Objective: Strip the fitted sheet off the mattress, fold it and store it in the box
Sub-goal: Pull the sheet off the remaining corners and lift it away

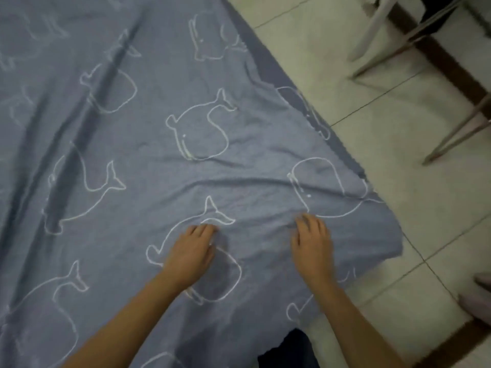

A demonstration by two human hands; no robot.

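Note:
The blue fitted sheet [138, 144] with white whale outlines lies spread out and wrinkled over most of the view. Its right edge runs diagonally from the top middle down to a corner at the lower right, where a folded layer overlaps. My left hand [190, 252] rests flat on the sheet near the bottom middle, fingers together and pointing away from me. My right hand [313, 244] lies palm down on the fabric a little to the right, near that corner, and looks slightly blurred. Neither hand holds any cloth. No mattress or box is visible.
Pale tiled floor [385, 160] lies to the right of the sheet. A white chair leg [372, 30] and thin metal legs [457, 139] stand at the upper right, beside a dark wooden strip [449, 62]. Something dark [289, 351] lies at the bottom edge.

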